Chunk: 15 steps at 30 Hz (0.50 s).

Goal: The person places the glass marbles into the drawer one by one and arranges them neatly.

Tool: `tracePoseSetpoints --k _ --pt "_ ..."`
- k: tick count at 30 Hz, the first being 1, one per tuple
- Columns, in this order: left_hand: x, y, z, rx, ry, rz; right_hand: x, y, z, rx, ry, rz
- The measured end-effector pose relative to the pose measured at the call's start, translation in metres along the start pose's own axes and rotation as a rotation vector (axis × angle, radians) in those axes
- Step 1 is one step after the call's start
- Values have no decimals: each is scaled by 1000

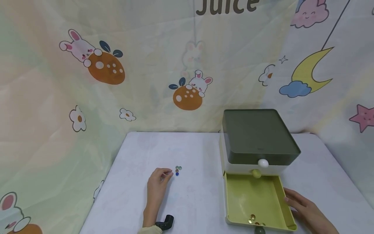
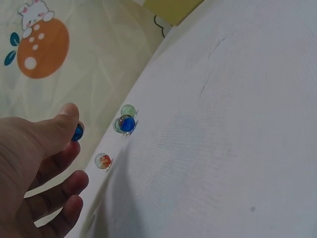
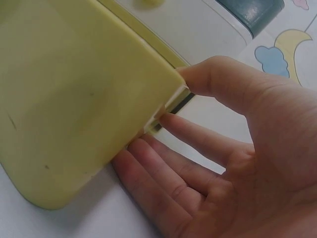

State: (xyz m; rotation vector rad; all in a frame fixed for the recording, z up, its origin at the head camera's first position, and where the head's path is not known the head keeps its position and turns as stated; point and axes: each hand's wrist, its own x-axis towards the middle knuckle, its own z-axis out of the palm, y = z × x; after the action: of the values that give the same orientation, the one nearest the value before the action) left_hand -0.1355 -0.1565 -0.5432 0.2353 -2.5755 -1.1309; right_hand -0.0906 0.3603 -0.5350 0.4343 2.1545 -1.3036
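My left hand (image 1: 159, 182) is over the table, its thumb and index finger pinching a blue marble (image 2: 78, 132) while the other fingers stay loosely bent. Just past the fingertips lie a blue marble (image 2: 127, 123), clear greenish marbles (image 2: 128, 110) and an orange-and-clear marble (image 2: 102, 160) on the cloth. At the right, a yellow-green drawer (image 1: 251, 191) is pulled out. My right hand (image 1: 308, 208) holds its right side, thumb at the edge and fingers against the wall; some fingertips are hidden. Several amber and clear marbles (image 1: 253, 216) sit inside near the drawer's front.
Behind the open drawer stands the drawer box (image 1: 260, 133), with a dark green top drawer and a white knob (image 1: 263, 163). A white cloth covers the table (image 1: 193, 204). A printed curtain (image 1: 152, 65) hangs behind the table and to its left.
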Motion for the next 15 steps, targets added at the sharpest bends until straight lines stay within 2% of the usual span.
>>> tracePoseSetpoints --k 7,15 --pt "-1 4 2 -49 4 14 0 1 -1 4 -6 -3" --pt "0 10 6 -93 -33 18 -1 0 0 12 -2 -2"
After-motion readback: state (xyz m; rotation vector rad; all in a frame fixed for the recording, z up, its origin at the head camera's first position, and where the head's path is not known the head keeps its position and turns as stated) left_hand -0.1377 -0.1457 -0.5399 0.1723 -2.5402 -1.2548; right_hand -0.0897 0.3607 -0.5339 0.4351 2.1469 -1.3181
